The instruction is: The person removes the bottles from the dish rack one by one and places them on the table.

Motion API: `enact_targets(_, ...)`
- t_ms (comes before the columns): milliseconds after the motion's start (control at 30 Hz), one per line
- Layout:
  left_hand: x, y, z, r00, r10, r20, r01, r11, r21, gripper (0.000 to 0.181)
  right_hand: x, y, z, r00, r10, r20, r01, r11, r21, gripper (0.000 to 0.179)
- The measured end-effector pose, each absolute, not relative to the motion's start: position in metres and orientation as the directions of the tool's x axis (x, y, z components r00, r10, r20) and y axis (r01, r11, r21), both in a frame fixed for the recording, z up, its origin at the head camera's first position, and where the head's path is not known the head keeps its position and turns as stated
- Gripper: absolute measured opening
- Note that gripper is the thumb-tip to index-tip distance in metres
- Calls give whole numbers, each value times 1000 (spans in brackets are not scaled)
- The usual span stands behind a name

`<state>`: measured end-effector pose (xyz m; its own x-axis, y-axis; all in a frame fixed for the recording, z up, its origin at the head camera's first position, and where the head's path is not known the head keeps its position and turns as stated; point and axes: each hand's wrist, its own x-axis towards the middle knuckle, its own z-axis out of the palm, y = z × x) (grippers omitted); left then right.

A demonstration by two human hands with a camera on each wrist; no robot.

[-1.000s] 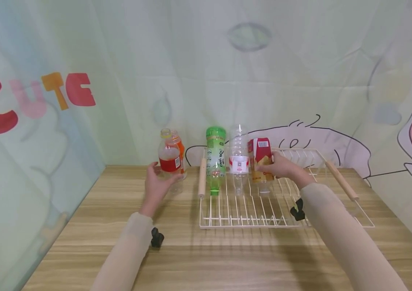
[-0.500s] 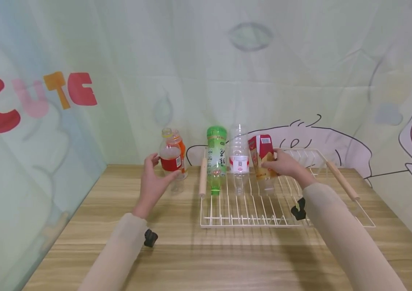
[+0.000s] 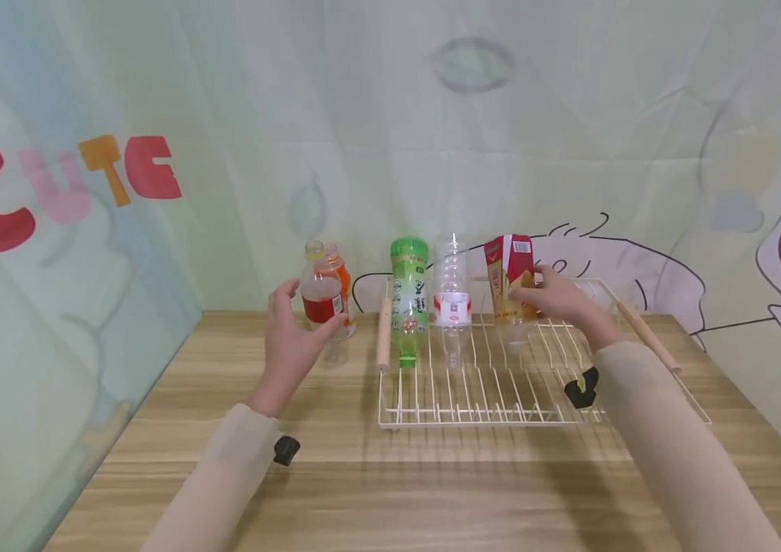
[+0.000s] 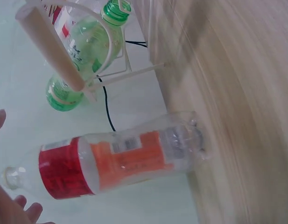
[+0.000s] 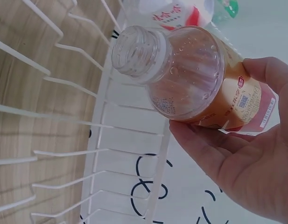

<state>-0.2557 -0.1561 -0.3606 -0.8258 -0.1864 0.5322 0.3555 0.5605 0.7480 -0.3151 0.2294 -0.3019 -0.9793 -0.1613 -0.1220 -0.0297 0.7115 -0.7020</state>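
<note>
My right hand [image 3: 559,299] grips a clear plastic bottle with a red and yellow label [image 3: 510,284], turned neck down above the wire rack [image 3: 384,335]. In the right wrist view, the bottle's uncapped mouth [image 5: 136,51] points towards the rack's wires. At the left, my left hand [image 3: 293,345] is spread in a C shape beside a clear bottle with a red label [image 3: 321,303]. The left wrist view shows its fingers apart from that bottle. Just behind stands an orange-labelled bottle [image 3: 344,284], partly hidden. Both are upright on the table.
A green bottle [image 3: 408,299] and a clear bottle with a white and red label [image 3: 453,307] stand neck down in the rack's left part. A second wooden handle [image 3: 648,335] is on its right side. A printed curtain [image 3: 362,153] hangs behind the table.
My right hand has lifted the red and yellow bottle and shifted it right, away from the other racked bottles. My left hand has drawn slightly left and spread beside the red-labelled bottle.
</note>
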Motion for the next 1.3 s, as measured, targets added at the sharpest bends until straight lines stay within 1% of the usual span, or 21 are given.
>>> enact_targets(100,-253,-149,-355,-798,-152,583,411,570,711,77,-313,235,-296,-980,-165,-113,-40,713,-700,86)
enact_targets(233,-250,-138,-348,-760,-50,648,505,583,636,77,-308,238,-287,-978,-187,-87,-69,693,-718,83)
enact_targets(300,-248,-133,-345,-737,15,675,547,600,584,78,-306,237,-282,-977,-198,-74,-84,685,-724,82)
enact_targets(400,-248,-127,-340,-689,117,715,602,642,475,80,-302,234,-277,-975,-212,-67,-99,682,-725,81)
enact_targets(500,-247,-121,-335,-660,203,723,634,668,390,80,-298,231,-273,-974,-217,-66,-105,690,-716,79)
enact_targets(600,-245,-114,-329,-643,276,715,659,675,332,79,-293,228,-271,-973,-221,-66,-112,702,-703,76)
enact_targets(667,-243,-110,-326,-620,323,715,678,680,280,77,-290,227,-270,-972,-226,-64,-120,713,-691,74)
enact_targets(767,-241,-104,-322,-557,386,735,710,680,181,75,-285,224,-269,-968,-246,-58,-142,718,-681,73)
enact_targets(900,-240,-98,-320,-467,443,765,742,667,68,73,-278,219,-268,-953,-302,-18,-212,708,-674,70)
enact_targets(1000,-239,-94,-319,-422,481,769,753,658,1,73,-273,214,-267,-941,-339,17,-265,703,-660,67)
enact_targets(1100,-238,-91,-316,-397,516,759,757,652,-46,73,-267,207,-266,-930,-366,40,-305,706,-639,63)
enact_targets(1300,-235,-85,-310,-359,562,746,761,638,-114,71,-257,197,-264,-908,-413,65,-366,711,-601,61)
